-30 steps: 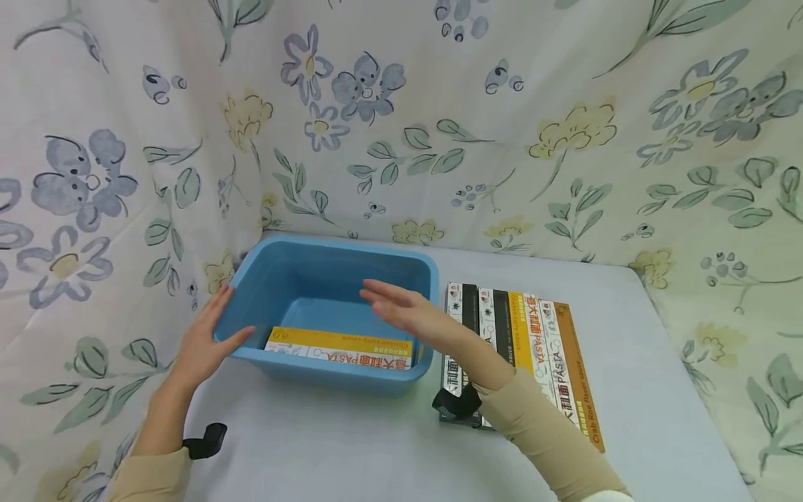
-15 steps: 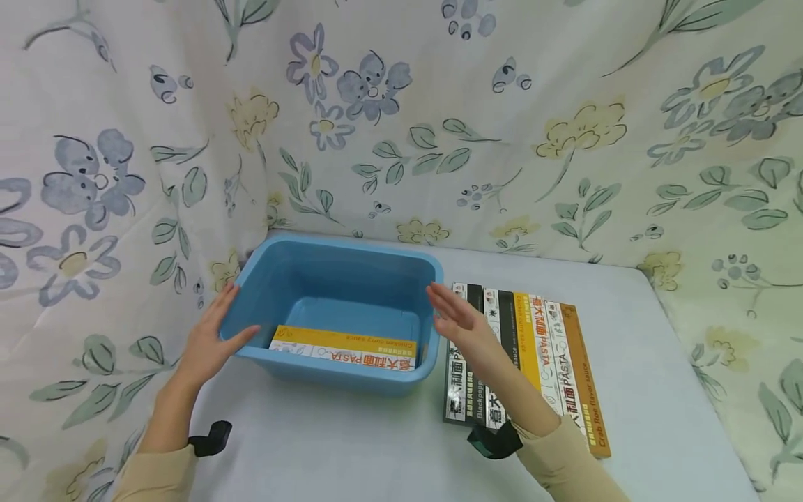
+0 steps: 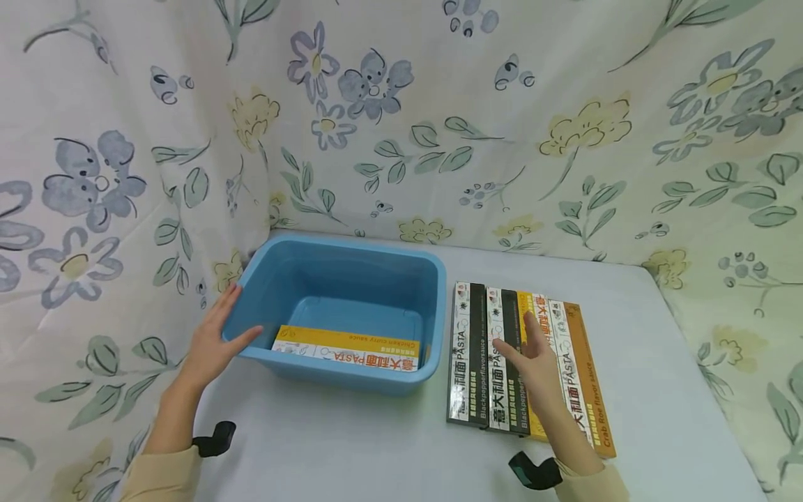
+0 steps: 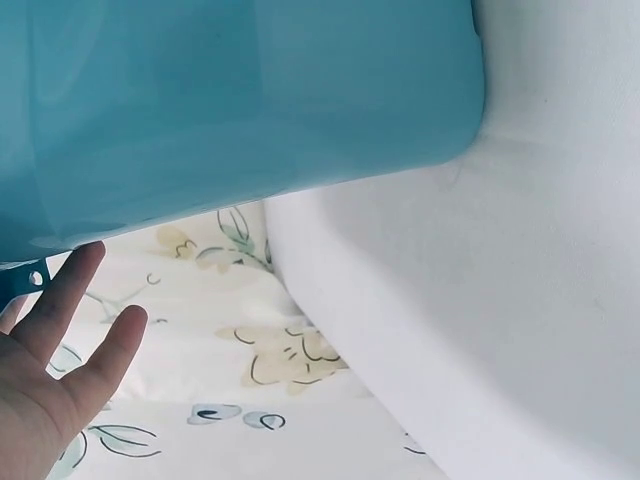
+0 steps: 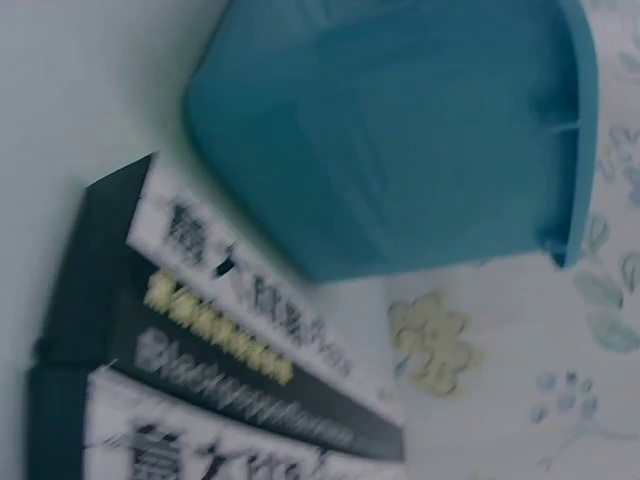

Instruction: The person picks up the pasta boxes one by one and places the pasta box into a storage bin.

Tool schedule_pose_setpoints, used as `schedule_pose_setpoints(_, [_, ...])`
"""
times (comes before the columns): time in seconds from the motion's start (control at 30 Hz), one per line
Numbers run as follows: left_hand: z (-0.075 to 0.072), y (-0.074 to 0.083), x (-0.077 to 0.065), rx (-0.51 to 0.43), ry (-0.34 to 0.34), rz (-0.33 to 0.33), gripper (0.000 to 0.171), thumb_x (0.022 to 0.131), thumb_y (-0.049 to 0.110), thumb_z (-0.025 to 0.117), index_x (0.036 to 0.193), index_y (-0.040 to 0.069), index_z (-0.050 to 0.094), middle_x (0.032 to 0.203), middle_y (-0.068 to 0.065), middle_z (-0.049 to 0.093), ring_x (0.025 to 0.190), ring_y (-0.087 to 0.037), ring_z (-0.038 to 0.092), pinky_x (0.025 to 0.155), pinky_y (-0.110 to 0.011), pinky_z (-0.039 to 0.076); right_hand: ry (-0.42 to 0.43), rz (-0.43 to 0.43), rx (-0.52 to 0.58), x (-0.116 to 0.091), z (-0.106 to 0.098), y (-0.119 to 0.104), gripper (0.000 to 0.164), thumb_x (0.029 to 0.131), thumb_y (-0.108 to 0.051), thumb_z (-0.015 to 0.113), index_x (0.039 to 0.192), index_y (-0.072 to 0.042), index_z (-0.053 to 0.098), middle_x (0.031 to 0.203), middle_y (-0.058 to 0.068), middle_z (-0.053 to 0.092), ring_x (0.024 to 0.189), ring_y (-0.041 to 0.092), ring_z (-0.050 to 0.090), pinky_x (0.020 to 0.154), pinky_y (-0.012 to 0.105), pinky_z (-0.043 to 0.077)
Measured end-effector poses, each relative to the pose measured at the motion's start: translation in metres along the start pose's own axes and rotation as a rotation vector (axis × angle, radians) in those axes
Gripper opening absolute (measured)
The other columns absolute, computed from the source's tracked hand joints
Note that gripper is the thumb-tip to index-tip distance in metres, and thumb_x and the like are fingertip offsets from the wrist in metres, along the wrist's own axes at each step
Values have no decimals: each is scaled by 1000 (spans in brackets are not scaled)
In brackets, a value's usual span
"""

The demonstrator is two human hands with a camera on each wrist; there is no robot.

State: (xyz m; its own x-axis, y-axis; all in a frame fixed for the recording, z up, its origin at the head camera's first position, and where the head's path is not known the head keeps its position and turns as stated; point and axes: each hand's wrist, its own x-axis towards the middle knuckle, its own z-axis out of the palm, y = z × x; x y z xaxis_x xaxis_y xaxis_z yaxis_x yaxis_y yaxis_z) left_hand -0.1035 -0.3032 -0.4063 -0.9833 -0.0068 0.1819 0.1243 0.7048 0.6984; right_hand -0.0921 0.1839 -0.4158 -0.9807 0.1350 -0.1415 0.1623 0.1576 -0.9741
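A blue plastic bin (image 3: 357, 245) stands on the white table, and a yellow-and-white pasta box (image 3: 345, 341) lies inside along its front wall. My left hand (image 3: 210, 348) rests at the bin's left front corner, thumb over the rim and fingers outside, fairly straight. My right hand (image 3: 539, 373), fingers spread and holding nothing, is over the row of pasta boxes right of the bin. That row has two black-pepper boxes (image 3: 467, 355), a yellow box (image 3: 537, 427) partly hidden by the hand, and an orange-brown crab roe box (image 3: 592, 390) at the right end.
A floral curtain (image 3: 401, 125) hangs behind the table and along both sides. The white tabletop (image 3: 339, 446) extends in front of the bin and right of the boxes. Each wrist wears a black mount (image 3: 216, 439).
My right hand has moved right, from over the bin past its right rim to above the pasta boxes, fingers spreading. The left hand keeps its place at the bin's corner.
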Motion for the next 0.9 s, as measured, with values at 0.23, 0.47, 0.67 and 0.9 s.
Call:
schedule_pose_setpoints(0.23, [0,0,-1,-5,4,-7,84,89,31,66,156,10,20,161,-17,13,141,-51,14,98,-79,19,116,51,-105,-7,-27,32,100,87,-19,73,157,-11,3,163,6,0,148,28,3,118,40,12])
schedule_pose_setpoints(0.47, [0,0,0,0,1,-12,84,89,31,66,156,9,20,161,-17,13,142,-50,14,99,-78,18,210,57,-184,-15,-53,46,101,86,-22,75,157,-11,4,162,8,2,147,36,6,116,49,16])
schedule_pose_setpoints(0.67, [1,0,1,-1,5,-6,83,89,31,66,155,9,21,161,-17,14,142,-49,14,100,-77,18,296,74,-277,-17,-79,61,101,85,-27,75,157,-10,5,161,12,4,147,36,5,115,52,15])
schedule_pose_setpoints(0.9, [2,-1,0,-7,7,-6,83,88,30,66,155,9,21,161,-17,14,142,-50,15,99,-78,18,376,132,-357,-10,-106,107,103,85,-44,72,157,-11,6,161,12,6,145,39,10,115,50,16])
